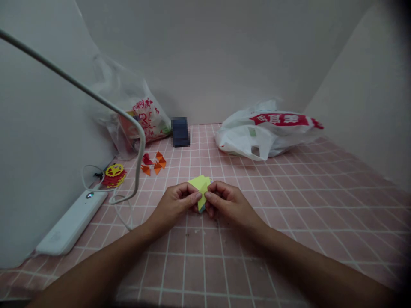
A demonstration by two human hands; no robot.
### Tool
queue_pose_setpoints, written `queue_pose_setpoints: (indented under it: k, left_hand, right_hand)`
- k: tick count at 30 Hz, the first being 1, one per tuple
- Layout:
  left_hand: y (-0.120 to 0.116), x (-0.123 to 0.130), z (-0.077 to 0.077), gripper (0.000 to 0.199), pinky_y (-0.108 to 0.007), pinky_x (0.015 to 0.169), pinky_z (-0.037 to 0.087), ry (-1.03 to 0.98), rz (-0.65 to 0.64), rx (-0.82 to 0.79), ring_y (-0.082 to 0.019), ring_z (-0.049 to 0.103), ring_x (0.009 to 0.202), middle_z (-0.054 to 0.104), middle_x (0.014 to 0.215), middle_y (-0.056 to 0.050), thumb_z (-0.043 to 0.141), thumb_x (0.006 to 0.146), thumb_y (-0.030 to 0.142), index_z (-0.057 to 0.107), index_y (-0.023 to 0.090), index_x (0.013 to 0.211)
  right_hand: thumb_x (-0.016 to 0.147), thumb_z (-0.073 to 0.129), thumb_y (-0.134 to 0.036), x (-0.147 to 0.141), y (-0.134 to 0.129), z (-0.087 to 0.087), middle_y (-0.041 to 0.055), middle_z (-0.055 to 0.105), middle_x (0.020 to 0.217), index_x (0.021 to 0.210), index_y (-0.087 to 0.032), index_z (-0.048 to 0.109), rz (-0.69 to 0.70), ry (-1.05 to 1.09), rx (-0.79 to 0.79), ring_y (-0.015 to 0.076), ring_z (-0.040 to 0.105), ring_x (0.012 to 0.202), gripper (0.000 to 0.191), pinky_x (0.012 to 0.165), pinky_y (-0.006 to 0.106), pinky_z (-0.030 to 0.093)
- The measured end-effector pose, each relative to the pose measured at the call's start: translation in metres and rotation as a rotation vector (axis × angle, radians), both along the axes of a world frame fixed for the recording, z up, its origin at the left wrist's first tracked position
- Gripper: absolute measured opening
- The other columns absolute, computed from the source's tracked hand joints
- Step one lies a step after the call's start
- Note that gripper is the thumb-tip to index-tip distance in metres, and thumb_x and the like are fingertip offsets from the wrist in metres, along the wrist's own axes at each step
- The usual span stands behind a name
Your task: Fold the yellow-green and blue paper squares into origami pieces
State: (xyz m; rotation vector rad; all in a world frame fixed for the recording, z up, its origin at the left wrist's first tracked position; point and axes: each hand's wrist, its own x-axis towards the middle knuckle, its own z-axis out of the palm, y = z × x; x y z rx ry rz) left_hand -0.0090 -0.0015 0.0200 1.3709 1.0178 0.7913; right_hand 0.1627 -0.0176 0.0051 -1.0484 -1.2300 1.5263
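Note:
A small piece of yellow folded paper [201, 183] is held between my two hands, over the middle of the table. My left hand [178, 199] pinches its left side, with the thumb lying on top. From the other side, my right hand [227, 197] grips the paper between thumb and bent fingers. Both thumb tips nearly meet at the paper's centre. A bit of blue shows at its lower tip. The fingers beneath the paper are mostly hidden.
Several folded orange pieces [157, 164] and a red one [147, 159] lie ahead to the left, near yellow and red cut-outs [114, 173]. A white power bank-like box [72, 222], a cable [141, 149], two plastic bags [154, 115] [247, 132] and a dark blurred object [180, 131] surround the pink checked tabletop [199, 273].

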Motion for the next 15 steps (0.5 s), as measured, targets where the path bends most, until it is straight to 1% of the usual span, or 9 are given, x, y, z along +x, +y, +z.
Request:
queue_pose_setpoints:
  k: [3,5,7,10,12,15]
  left_hand:
    - [-0.001,0.0008,-0.0005,0.022,-0.023,0.057,0.038,0.089,0.011,0.069,-0.011,0.05,0.058,0.057,0.062,0.002,0.068,0.078,0.034,0.059,0.016,0.069]
    - [-0.0016,0.0013,-0.0006,0.022,-0.023,0.056,0.037,0.111,0.01,0.093,-0.011,0.049,0.057,0.055,0.062,0.002,0.067,0.077,0.034,0.058,0.016,0.068]
    - [-0.0021,0.0016,-0.0006,0.022,-0.023,0.057,0.038,0.079,-0.023,0.073,-0.011,0.049,0.059,0.057,0.065,0.002,0.066,0.079,0.037,0.06,0.016,0.073]
    - [-0.0021,0.0015,-0.0017,0.028,-0.025,0.06,0.041,0.028,-0.115,0.0,-0.012,0.053,0.06,0.061,0.069,0.0,0.063,0.082,0.042,0.063,0.015,0.079]
    - [-0.0018,0.001,-0.003,0.03,-0.025,0.06,0.042,0.034,-0.147,-0.027,-0.012,0.054,0.059,0.061,0.067,-0.001,0.064,0.082,0.044,0.062,0.015,0.075]
    - [-0.0021,0.0006,-0.0038,0.031,-0.024,0.057,0.04,0.073,-0.139,-0.016,-0.011,0.053,0.056,0.059,0.061,0.0,0.064,0.082,0.044,0.057,0.016,0.069]
  right_hand:
    - [0.076,0.067,-0.037,0.0004,-0.0004,0.0,-0.0043,0.055,0.056,0.073,-0.019,0.053,-0.021,-0.014,-0.006,0.009,0.048,0.044,0.023,0.043,0.022,0.036]
    - [0.076,0.067,-0.036,0.0012,-0.0013,0.0007,-0.0047,0.053,0.054,0.07,-0.019,0.053,-0.028,-0.028,-0.005,0.009,0.047,0.044,0.023,0.044,0.022,0.036]
    - [0.078,0.066,-0.035,0.0021,-0.0023,0.0016,-0.0047,0.053,0.052,0.069,-0.019,0.054,-0.038,-0.032,0.011,0.0093,0.047,0.045,0.022,0.046,0.023,0.036]
    - [0.079,0.064,-0.034,0.0026,-0.0031,0.0023,-0.0042,0.054,0.052,0.069,-0.019,0.056,-0.061,-0.021,0.046,0.0095,0.047,0.047,0.02,0.048,0.024,0.035]
    - [0.08,0.063,-0.033,0.0022,-0.0025,0.0023,-0.0038,0.054,0.053,0.069,-0.018,0.057,-0.058,-0.023,0.052,0.0095,0.048,0.048,0.02,0.048,0.024,0.036]
    - [0.079,0.064,-0.035,0.0013,-0.0006,0.0016,-0.005,0.054,0.053,0.072,-0.019,0.055,-0.037,0.006,0.034,0.0089,0.047,0.045,0.02,0.046,0.023,0.036]
